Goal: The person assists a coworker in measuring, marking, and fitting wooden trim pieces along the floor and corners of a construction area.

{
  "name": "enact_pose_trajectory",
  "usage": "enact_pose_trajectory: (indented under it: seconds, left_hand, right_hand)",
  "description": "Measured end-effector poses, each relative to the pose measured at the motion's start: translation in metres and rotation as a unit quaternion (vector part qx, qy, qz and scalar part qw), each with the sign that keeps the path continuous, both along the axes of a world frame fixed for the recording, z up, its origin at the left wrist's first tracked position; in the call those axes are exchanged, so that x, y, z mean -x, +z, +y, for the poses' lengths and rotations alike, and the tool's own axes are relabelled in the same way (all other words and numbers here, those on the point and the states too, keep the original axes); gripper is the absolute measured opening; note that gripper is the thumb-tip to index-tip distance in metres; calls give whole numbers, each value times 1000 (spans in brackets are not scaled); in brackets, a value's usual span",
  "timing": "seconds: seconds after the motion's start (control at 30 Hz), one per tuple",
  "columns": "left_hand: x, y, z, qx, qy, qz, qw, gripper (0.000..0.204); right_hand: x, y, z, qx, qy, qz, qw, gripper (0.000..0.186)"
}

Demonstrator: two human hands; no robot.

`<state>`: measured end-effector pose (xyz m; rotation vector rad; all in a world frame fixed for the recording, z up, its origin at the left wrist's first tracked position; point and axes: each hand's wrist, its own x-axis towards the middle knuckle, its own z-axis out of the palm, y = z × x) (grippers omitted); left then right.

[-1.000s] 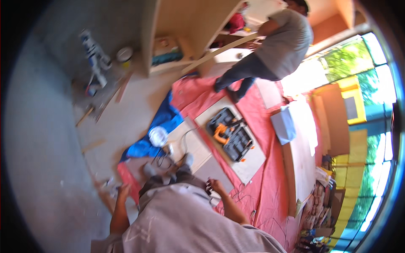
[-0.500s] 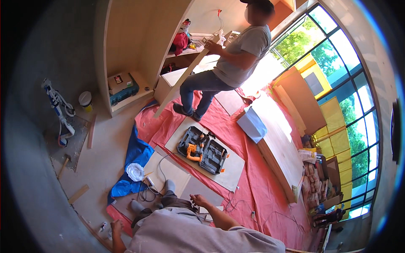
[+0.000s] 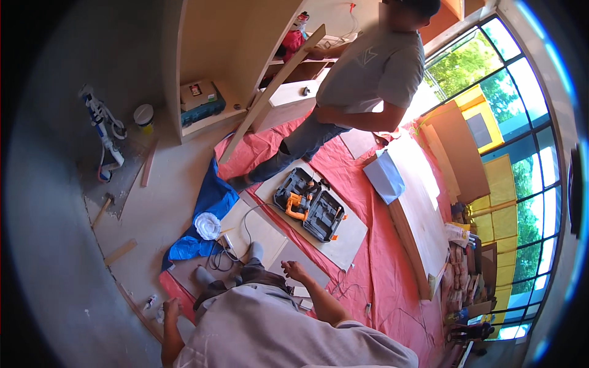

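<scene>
My right hand [image 3: 296,270] hangs over the front of my body, fingers loosely curled but apart, with nothing seen in it. Low at the left, my left hand [image 3: 172,308] looks closed beside my leg, and I make out nothing in it. Beyond my feet an open black tool case [image 3: 324,216] lies on a pale board [image 3: 346,244], with an orange power tool [image 3: 299,206] in its near half. Across from me, a person [image 3: 374,76] in a grey shirt grips a long narrow wooden board [image 3: 270,92] that slants down to the floor.
Pink sheeting [image 3: 374,270] covers much of the floor, with a blue tarp [image 3: 215,195] at its left edge. A cord [image 3: 246,224] runs near my feet. A long wooden panel [image 3: 414,196] lies at right. Wooden cabinet [image 3: 230,49], bucket [image 3: 144,115] and hammer [image 3: 102,210] are at left.
The other person has stepped nearer and turned more toward the right, still holding the board, with one arm lowered. The view has shifted, and the floor items sit farther right. My hands stay low.
</scene>
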<state>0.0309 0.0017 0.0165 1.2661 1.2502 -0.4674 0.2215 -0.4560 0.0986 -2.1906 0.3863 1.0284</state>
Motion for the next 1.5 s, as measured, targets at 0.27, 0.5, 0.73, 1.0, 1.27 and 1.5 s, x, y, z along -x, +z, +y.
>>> enact_pose_trajectory:
  seconds: [0.27, 0.5, 0.73, 1.0, 1.27, 1.5]
  left_hand:
    - [9, -11, -3, 3, -21, -5, 1000, 20]
    - [14, -26, -8, -31, -9, -44, 999, 16]
    - [26, -44, -5, -83, -40, -90, 992, 22]
    - [32, -44, -15, -134, -63, -63, 987, 28]
    - [46, -63, -26, -150, -93, -49, 983, 30]
    - [53, -54, -30, -150, -80, -48, 984, 26]
  right_hand:
    - [22, -22, -28, 11, -25, 50, 998, 47]
    - [21, -13, -26, 12, -46, 43, 998, 45]
    - [14, -14, -16, -17, -31, 57, 998, 45]
    - [29, -6, -24, -17, -55, 71, 996, 48]
    - [19, 11, -21, -12, -56, 70, 996, 45]
    - [15, 13, -15, -22, -44, 52, 997, 43]
